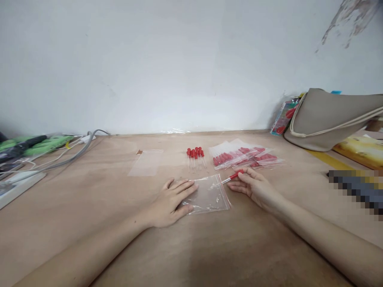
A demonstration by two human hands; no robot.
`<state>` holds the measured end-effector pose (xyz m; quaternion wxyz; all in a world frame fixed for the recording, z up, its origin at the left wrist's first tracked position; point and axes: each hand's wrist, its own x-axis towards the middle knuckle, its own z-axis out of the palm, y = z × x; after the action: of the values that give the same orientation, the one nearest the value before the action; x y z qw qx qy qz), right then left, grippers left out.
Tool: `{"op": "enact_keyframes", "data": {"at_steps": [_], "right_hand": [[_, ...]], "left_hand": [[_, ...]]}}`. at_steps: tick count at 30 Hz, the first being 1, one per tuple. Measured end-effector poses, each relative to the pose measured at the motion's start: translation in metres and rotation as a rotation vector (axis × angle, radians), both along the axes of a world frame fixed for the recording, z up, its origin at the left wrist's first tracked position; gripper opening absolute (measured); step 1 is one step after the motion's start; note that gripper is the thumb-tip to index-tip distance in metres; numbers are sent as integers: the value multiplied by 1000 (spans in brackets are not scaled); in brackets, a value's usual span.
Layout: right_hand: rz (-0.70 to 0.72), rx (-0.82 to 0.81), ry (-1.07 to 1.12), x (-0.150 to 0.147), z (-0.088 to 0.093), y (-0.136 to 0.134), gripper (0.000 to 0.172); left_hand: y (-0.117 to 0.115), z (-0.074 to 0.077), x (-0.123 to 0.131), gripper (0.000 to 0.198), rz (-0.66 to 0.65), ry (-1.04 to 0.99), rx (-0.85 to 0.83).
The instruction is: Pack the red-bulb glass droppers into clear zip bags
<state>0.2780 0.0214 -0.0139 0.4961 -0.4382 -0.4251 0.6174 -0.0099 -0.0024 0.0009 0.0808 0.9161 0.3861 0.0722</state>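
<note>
Tabletop [143, 255], brown, wood-toned, running beyond both hands to a pale wall [149, 59], marked high beyond the right. Left hand [173, 203] — spread flat, grasping nothing, resting on a clear zip bag [209, 197]. Right hand [254, 185] — fingers pinching a red-topped dropper [236, 174], tip at the bag's mouth. Loose droppers [195, 153], beyond and between the hands; filled bags [243, 154], just beyond the right hand; taupe bag [332, 115], farther right; grey cable [79, 153], well left of the left hand.

There are two hands [173, 201] [257, 187], one held dropper [235, 175], at least five grouped droppers [196, 151], two flat bags [209, 196] [146, 164], and several filled bags [245, 155].
</note>
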Motion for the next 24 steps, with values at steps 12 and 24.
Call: {"op": "enact_keyframes", "data": {"at_steps": [12, 24], "right_hand": [[514, 412, -357, 6, 7, 0, 21], [632, 221, -313, 3, 4, 17, 28]], "left_hand": [[0, 1, 0, 53, -13, -14, 4], [4, -2, 1, 50, -42, -65, -7]]}}
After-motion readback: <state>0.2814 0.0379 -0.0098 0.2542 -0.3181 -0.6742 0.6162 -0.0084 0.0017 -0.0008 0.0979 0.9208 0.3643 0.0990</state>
